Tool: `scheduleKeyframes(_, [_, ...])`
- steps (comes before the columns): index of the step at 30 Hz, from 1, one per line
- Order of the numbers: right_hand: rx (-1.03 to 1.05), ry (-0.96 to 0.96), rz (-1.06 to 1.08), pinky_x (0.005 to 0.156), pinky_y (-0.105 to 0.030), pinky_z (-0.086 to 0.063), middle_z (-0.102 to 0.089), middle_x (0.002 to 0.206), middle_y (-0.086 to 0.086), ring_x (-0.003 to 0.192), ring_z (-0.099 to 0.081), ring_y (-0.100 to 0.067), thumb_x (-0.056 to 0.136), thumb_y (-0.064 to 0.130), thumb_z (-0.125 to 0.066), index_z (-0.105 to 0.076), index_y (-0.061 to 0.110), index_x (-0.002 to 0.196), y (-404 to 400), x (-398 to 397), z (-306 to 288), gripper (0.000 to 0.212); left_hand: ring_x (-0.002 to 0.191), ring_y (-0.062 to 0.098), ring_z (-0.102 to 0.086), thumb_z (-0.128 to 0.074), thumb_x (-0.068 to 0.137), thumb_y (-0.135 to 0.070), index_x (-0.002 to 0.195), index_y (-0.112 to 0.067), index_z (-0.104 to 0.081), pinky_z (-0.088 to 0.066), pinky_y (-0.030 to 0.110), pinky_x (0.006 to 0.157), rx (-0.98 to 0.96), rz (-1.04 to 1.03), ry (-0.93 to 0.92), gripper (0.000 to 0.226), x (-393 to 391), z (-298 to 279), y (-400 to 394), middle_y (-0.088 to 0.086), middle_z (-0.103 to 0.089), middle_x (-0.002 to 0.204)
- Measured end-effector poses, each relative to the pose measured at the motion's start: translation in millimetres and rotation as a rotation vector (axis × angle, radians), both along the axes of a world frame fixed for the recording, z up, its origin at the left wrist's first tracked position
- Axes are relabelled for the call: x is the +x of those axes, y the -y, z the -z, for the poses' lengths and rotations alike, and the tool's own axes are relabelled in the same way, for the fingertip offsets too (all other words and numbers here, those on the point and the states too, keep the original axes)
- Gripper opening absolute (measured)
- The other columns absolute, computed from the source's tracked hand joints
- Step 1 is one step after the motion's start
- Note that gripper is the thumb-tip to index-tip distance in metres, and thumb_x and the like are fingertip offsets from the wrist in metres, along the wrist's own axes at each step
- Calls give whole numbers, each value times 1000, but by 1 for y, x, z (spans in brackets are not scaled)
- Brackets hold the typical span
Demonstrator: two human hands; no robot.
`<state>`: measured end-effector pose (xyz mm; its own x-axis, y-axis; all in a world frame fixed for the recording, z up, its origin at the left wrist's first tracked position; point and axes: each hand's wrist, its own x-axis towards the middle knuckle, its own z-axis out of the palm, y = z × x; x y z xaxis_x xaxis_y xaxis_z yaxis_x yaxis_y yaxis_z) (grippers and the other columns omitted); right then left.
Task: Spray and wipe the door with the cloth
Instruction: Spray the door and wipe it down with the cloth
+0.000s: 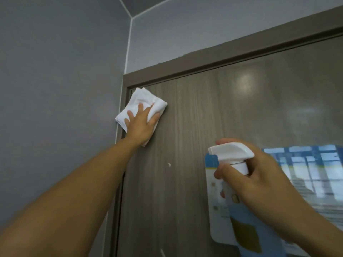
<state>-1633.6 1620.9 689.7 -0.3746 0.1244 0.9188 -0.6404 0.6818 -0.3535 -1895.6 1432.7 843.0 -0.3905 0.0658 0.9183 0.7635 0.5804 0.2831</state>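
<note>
1. No text, brand, number or sign can be read anywhere.
2. A printed label is carried on the spray bottle [239, 216] at the near right; only blue, white and yellow patches are made out, the printing being too blurred to be read.

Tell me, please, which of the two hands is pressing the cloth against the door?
The left hand, raised near the door's upper left corner, presses the white cloth flat with spread fingers. The right hand grips the spray bottle instead.
</note>
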Motion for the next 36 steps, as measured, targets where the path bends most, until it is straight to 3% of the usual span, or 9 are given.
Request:
scheduleKeyframes(4, [28, -3, 91, 68, -27, -57, -69, 93, 20, 79, -68, -4, 90, 29, -64, -58, 49, 116, 16, -33, 18, 34, 156, 36, 16, -32, 106, -58, 161, -37, -23, 11, 58, 124, -22, 72, -54, 59, -1, 17, -1, -1, 0, 173])
scheduleKeyframes(8, [26, -47, 94, 67, -10, -51, -62, 102, 32, 94, -62, 8, 92, 22, -68, -58, 47, 116, 30, -51, 19, 36, 156, 32, 19, -33, 106, -56, 159, -44, -18, 13, 57, 123, -90, 116, -125, 56, -9, 32, 2, -3, 2, 173])
scheduleKeyframes(13, [56, -65, 116, 70, -4, -48, -64, 95, 29, 96, -60, 10, 92, 20, -67, -56, 45, 116, 42, -60, 18, 37, 156, 30, 21, -36, 105, -57, 152, -49, -12, 15, 58, 123, -94, 136, -144, 54, -8, 38, 4, -2, 2, 173])
scheduleKeyframes(20, [-21, -88, 85, 65, -19, -55, -65, 99, 29, 92, -66, 3, 90, 15, -71, -61, 47, 115, 39, -59, 17, 42, 155, 23, 26, -26, 102, -68, 131, -80, 0, 23, 56, 121, -108, 163, -270, 41, -7, 79, -18, -10, 6, 172])
scheduleKeyframes(24, [-33, -128, 73, 66, -21, -60, -67, 99, 27, 90, -67, 1, 89, 15, -72, -61, 47, 110, 40, -43, 26, 40, 157, 23, 18, -22, 103, -68, 149, -64, -13, 14, 63, 122, -158, 190, -397, 47, -4, 152, -32, -12, 2, 172])
scheduleKeyframes(29, [-67, -133, 30, 80, -44, -61, -73, 104, 10, 93, -72, -13, 86, 20, -68, -64, 42, 118, 45, -27, 52, 39, 159, 31, 9, -27, 106, -61, 160, -46, -22, 12, 60, 123, -205, 153, -347, 56, 17, 295, -50, -8, -3, 173])
scheduleKeyframes(32, [-65, -126, -13, 67, -31, -63, -73, 98, 11, 84, -73, -13, 88, 9, -70, -65, 44, 116, 49, -25, 63, 45, 155, 42, -11, -27, 105, -66, 160, -39, -27, -8, 63, 118, -300, -81, -347, 62, 12, 335, -60, 5, -20, 171])
scheduleKeyframes(34, [-56, -126, -1, 68, -19, -59, -73, 98, 15, 85, -72, -7, 88, 6, -70, -66, 44, 114, 49, -26, 64, 46, 155, 41, -10, -23, 107, -62, 159, -38, -31, -9, 63, 116, -255, -61, -326, 58, 10, 325, -59, 6, -22, 170])
scheduleKeyframes(36, [-45, -113, 19, 75, -18, -58, -72, 103, 18, 91, -71, -4, 87, 9, -71, -65, 45, 115, 48, -27, 65, 46, 158, 36, -1, -20, 108, -59, 159, -40, -29, -2, 64, 118, -214, -6, -295, 55, 12, 302, -58, 1, -15, 172])
